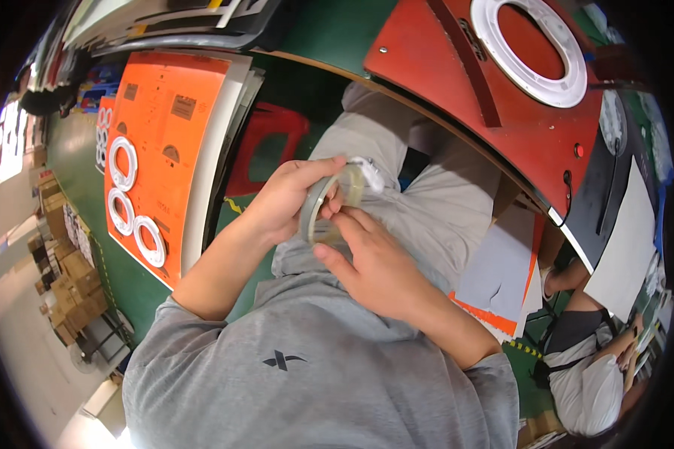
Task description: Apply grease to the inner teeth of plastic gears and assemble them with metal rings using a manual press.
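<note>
Over my lap, my left hand (pixel 281 198) grips a translucent grey-green ring (pixel 308 217), which looks like a roll of clear tape, by its left side. My right hand (pixel 374 266) is on the same ring from the right. Its fingers reach to the opening and its thumb lies at the lower rim, so the ring sits between the two hands. A small crumpled white piece (pixel 372 173) shows just beyond the left fingertips. Whether it is joined to the ring, I cannot tell.
At the left, an orange board (pixel 174 146) bears several white plastic rings (pixel 150 241). A red workbench panel (pixel 434 75) at the upper right carries a large white oval ring (pixel 577 63). A red stool (pixel 277 123) stands beyond my lap; a person (pixel 588 382) sits at the lower right.
</note>
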The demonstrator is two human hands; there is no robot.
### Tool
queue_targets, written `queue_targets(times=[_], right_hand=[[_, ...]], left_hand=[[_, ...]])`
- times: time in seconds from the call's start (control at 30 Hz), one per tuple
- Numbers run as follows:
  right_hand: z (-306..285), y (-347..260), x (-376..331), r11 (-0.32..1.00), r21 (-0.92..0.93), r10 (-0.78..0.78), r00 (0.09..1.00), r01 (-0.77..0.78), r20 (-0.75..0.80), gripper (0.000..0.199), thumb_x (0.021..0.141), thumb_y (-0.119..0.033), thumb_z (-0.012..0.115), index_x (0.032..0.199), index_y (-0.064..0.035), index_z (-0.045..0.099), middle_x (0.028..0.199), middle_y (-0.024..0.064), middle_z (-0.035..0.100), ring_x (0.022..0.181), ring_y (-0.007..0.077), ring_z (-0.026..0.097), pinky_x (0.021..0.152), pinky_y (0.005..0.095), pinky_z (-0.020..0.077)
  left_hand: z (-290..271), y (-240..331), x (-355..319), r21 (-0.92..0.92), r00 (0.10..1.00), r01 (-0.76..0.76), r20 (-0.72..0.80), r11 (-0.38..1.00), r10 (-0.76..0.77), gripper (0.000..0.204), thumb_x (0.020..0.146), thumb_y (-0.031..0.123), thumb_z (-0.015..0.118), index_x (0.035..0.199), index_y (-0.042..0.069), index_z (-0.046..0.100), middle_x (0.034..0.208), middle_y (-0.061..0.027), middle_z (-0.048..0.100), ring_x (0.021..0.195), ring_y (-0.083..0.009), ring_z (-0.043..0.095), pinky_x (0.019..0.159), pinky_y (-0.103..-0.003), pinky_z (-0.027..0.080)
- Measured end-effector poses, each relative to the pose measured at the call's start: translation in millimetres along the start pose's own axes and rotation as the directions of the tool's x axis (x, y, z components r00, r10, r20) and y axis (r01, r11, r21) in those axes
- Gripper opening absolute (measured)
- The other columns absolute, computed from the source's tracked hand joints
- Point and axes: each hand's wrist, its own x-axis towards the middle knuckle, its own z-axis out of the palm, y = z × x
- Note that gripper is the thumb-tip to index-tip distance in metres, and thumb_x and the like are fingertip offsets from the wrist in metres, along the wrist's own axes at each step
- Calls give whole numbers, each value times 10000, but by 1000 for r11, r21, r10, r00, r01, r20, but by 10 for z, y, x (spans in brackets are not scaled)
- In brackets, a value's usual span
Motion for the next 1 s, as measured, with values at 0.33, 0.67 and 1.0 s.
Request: queue_targets(times=[0.33,0.67,1.0], right_hand=[[-459,-44,-180,969,205,159,984,-140,-78,278,1086,-283,591,1079,-16,667,833,129,683,741,295,639,718,419,507],[-772,126,-548,710,678,231,845,192,-482,476,1063,-322,602,699,-17,566,583,38,564,493,79,411,466,281,299],[-1083,207,-583,400,739,9,804,542,-594,458,1132,-322,360,768,-78,493,543,-28,437,453,95,335,468,305,254]], left_hand=[[135,301,92,131,969,-145,220,981,114,391,1061,382,663,840,60,693,816,-95,742,690,-121,702,580,-245,510],[435,224,149,353,678,-715,562,604,474,317,1107,198,567,1204,-63,717,1146,-144,748,1045,-224,696,931,-342,530],[816,242,127,259,508,-854,605,452,613,323,1059,160,640,1243,-99,693,1168,-192,765,1069,-264,747,931,-350,570]])
